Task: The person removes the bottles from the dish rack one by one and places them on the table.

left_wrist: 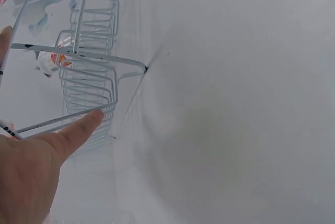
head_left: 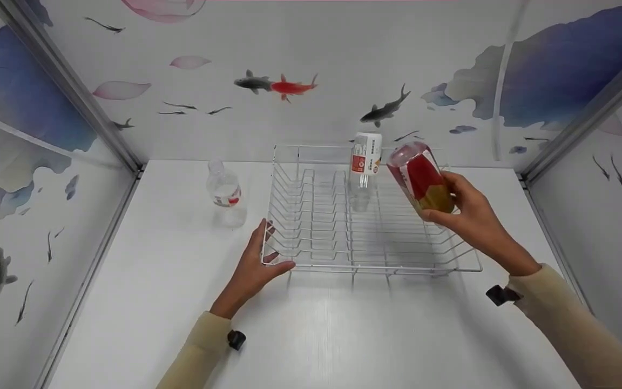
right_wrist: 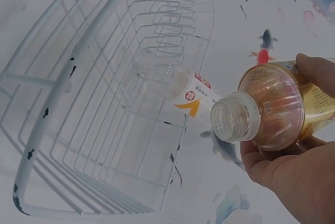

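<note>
My right hand [head_left: 473,216] grips a clear plastic bottle [head_left: 421,178] with a red and gold label, holding it tilted above the right half of a white wire dish rack [head_left: 354,268]. In the right wrist view that bottle's open, capless neck [right_wrist: 235,116] shows, with thumb and fingers round its label. My left hand [head_left: 251,270] holds the rack's front left corner, its thumb [left_wrist: 84,130] along the front rim and its fingers at the left side. Inside the rack, toward the back, another clear bottle [head_left: 365,156] with a white and red label stands neck down.
A third clear bottle [head_left: 227,194] with a small red-marked label stands on the white table [head_left: 170,281], left of the rack. Printed wall panels [head_left: 311,48] with fish and petals close in the table at the back and both sides.
</note>
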A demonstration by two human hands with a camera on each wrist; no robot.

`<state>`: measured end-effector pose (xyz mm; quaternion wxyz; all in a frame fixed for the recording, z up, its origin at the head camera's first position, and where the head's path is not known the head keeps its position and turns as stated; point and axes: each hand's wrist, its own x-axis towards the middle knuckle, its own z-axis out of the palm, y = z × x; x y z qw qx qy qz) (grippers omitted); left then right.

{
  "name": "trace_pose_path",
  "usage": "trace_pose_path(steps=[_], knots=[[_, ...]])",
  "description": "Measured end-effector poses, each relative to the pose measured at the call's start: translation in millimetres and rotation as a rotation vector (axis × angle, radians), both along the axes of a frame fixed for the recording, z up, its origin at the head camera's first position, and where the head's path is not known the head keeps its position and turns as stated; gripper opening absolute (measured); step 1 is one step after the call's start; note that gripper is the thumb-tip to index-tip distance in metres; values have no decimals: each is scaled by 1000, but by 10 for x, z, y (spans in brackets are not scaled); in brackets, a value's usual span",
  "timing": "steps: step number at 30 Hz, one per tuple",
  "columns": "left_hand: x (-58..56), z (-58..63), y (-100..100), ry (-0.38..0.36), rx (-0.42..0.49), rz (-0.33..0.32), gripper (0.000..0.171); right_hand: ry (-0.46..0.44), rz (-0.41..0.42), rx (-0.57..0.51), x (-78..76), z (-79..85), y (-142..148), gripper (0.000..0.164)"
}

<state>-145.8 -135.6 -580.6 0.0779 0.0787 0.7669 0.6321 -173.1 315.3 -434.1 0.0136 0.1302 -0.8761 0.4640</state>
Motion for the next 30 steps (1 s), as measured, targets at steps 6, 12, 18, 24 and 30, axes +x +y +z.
trace_pose_path(steps=[6,12,18,24,30], knots=[[18,16,-16,26,-9,-12,128,10,10,6,67,35,-45,80],[31,33,-31,42,-10,-18,123,21,22,14,124,41,-70,81],[44,126,-69,69,-59,-18,116,33,37,21,165,13,-77,80],[72,235,-137,105,-130,-4,114,46,51,32,201,-29,-82,80],[92,345,-176,149,-204,-19,107,49,75,20,230,-63,-108,78]])
